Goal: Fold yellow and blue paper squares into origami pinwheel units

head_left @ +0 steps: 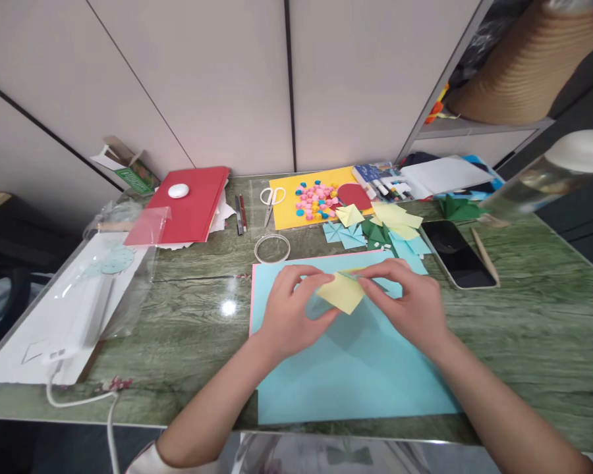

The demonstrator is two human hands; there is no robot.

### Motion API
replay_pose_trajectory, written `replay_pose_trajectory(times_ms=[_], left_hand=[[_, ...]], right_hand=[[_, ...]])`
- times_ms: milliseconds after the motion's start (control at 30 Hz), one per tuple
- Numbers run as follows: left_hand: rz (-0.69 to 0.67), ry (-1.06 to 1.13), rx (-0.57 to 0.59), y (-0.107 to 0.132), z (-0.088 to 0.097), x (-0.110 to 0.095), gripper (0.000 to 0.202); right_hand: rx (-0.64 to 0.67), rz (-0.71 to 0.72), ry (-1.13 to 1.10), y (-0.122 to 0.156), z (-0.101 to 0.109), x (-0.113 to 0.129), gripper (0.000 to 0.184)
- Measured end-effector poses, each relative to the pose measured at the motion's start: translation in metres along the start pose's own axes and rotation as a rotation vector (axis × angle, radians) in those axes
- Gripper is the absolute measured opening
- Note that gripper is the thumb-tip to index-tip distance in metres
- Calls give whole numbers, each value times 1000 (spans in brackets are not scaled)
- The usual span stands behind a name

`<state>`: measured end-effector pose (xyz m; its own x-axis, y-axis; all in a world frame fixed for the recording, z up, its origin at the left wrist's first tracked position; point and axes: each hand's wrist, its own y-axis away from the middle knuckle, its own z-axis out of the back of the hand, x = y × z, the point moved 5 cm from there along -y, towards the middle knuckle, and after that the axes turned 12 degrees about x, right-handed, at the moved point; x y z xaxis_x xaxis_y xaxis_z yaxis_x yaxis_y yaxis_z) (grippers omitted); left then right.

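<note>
Folded yellow paper [344,296] held up over upper part of large light-blue sheet [356,378], one corner pointing down. Left hand [294,309] half curled, thumb and fingers a little apart, gripping paper's left side. Right hand [409,299] in a tighter fingertip pinch on the upper right edge. Blue sheet has pink edge showing along left and top; its bottom edge sits just inside table's front edge. Both forearms come in over that front edge, left one across the sheet's lower left, right one along its right side. Most room: green tabletop [192,316] left of sheet, up to plastic bag and white power strip [86,313]; more surface right of right forearm, out to table's right edge. Far side of sheet tighter: tape roll [257,253] just beyond its top left corner, scissors [269,214] behind that, yellow sheet [286,214] with pink, blue and yellow bits [316,197] behind too. Folded blue pieces [336,232] and dark green ones [374,232] crowd the top right. Phone [457,253] and wooden stick [484,257] right of those, bottle [528,181] farther right. Red folder [192,204] back left, pens [240,216] beside it, pale cabinet panels [217,85] closing off the back
</note>
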<state>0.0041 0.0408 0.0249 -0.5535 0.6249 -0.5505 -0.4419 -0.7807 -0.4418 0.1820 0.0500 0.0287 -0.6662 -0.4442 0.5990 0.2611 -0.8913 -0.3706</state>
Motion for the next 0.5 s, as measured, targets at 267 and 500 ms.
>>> replay_pose_trajectory(times_ms=[267,500], left_hand=[[-39,-76,-36,8,-16,-7,23],[49,2,-173,7,-5,-5,17]], right_hand=[[101,89,-47,2,-13,15,10],[147,-6,-309,6,-12,9,24]])
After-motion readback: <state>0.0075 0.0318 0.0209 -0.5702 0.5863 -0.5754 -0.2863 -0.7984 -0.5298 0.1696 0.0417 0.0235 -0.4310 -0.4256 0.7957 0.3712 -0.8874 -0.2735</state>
